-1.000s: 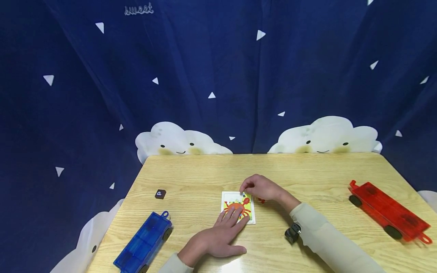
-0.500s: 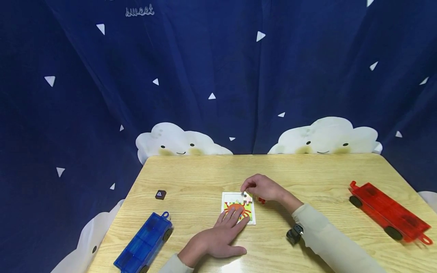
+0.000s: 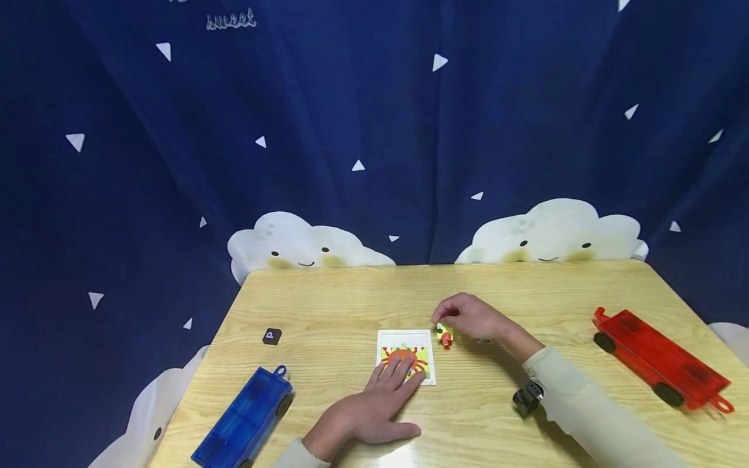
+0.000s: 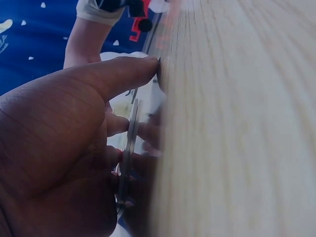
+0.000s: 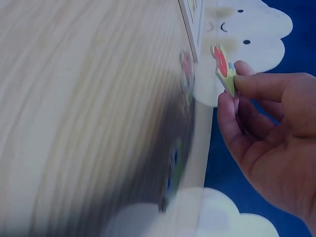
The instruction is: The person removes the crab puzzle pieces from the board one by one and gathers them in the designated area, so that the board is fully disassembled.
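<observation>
Edgewise, puzzle piece (image 5: 223,68) pinched in right hand (image 5: 269,133), flat faces sideways.

Puzzle board (image 3: 406,354): white frame, orange-red crab on yellow and green ground. Puzzle piece (image 3: 445,336): yellow-green with a red patch. Table (image 3: 351,299): pale wood grain. Toy car (image 3: 242,419) near the left front corner: translucent blue, black wheels. Toy car (image 3: 658,367) at the right edge: translucent red. Small tile (image 3: 272,336): dark brown, white letter. Backdrop curtain (image 3: 351,117): navy, white triangles, smiling white clouds.
</observation>
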